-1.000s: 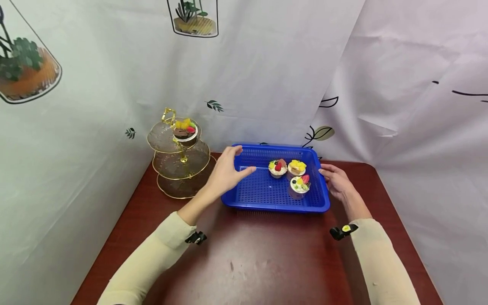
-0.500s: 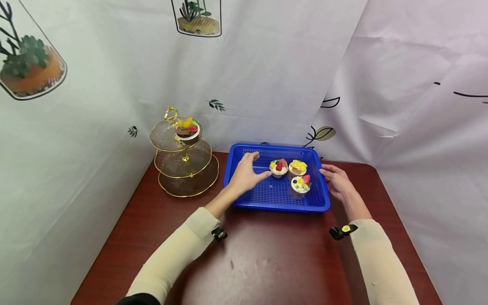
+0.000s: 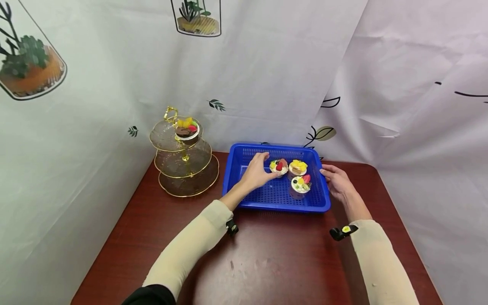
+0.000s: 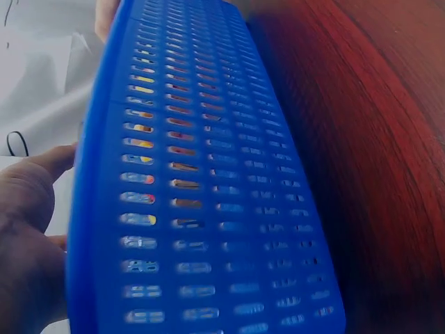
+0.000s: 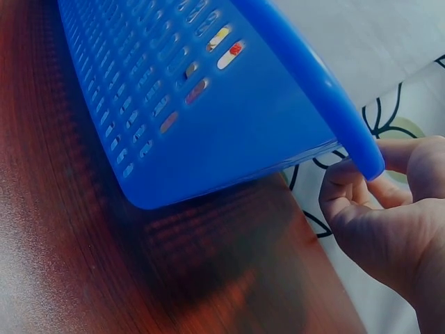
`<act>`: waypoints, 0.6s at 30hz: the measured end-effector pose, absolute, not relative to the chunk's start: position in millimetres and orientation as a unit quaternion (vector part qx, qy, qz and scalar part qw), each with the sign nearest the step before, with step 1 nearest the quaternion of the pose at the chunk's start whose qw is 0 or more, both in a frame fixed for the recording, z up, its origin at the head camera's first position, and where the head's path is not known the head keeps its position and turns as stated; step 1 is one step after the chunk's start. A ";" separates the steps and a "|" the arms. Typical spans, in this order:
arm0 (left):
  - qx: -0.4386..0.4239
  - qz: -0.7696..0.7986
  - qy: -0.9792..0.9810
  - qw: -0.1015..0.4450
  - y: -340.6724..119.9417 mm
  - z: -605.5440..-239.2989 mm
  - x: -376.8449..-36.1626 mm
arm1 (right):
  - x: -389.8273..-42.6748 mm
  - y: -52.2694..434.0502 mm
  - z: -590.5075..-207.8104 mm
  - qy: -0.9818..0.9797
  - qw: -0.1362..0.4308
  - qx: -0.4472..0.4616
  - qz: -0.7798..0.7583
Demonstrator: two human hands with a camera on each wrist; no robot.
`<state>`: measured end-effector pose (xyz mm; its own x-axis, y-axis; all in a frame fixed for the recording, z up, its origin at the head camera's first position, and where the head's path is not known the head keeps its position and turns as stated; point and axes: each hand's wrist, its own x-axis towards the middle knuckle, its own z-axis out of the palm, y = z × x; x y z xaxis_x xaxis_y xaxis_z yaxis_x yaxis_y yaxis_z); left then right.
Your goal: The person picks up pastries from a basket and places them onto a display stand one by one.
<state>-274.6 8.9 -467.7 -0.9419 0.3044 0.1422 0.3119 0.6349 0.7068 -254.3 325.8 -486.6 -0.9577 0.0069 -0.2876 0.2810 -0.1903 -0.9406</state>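
In the head view a blue perforated plastic basket [image 3: 244, 205] stands on the table. My left hand [image 3: 255, 173] reaches into it, thumb and fingers spread in a C at the left side of a cupcake [image 3: 281, 166] topped with cream and red fruit; the thumb tip overlaps its lower edge. My right hand [image 5: 389, 216] grips the basket's right rim, fingers curled at the edge. Beside that cupcake sit a cupcake with yellow fruit [image 3: 298, 167] and a cupcake with strawberry and green fruit [image 3: 300, 186]. In the left wrist view the basket wall hides the left fingertips.
Left of the basket stands a three-tier glass stand [image 3: 183, 161] with gold rims and handle. A chocolate cupcake [image 3: 187, 130] with fruit sits on its top tier. White printed cloth [image 3: 259, 84] hangs behind the dark red table [image 3: 267, 258].
My left hand has moved right, from over the basket's left rim to the cream cupcake with red fruit. My right hand stays on the right rim.
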 end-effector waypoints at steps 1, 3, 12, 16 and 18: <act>-0.171 -0.393 -0.904 0.004 10.7 -468.9 -276.5 | -254.5 325.7 -486.6 0.629 0.090 0.115 -0.764; -0.172 -0.398 -0.901 0.001 14.1 -471.4 -280.0 | -254.9 325.1 -486.0 0.627 0.092 0.114 -0.765; -0.155 -0.378 -0.912 -0.033 28.4 -480.2 -296.3 | -256.0 325.2 -481.5 0.627 0.087 0.111 -0.766; -0.141 -0.370 -0.917 -0.046 32.6 -482.3 -301.1 | -255.2 324.9 -482.4 0.627 0.094 0.114 -0.765; -0.136 -0.367 -0.919 -0.046 33.7 -484.1 -303.4 | -254.7 325.3 -483.1 0.626 0.096 0.116 -0.765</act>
<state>-303.4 33.7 -484.1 -0.9585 0.2845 0.0150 0.2167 0.6937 0.6869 -254.7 325.3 -483.1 -0.9545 -0.0017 -0.2983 0.2928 -0.1971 -0.9356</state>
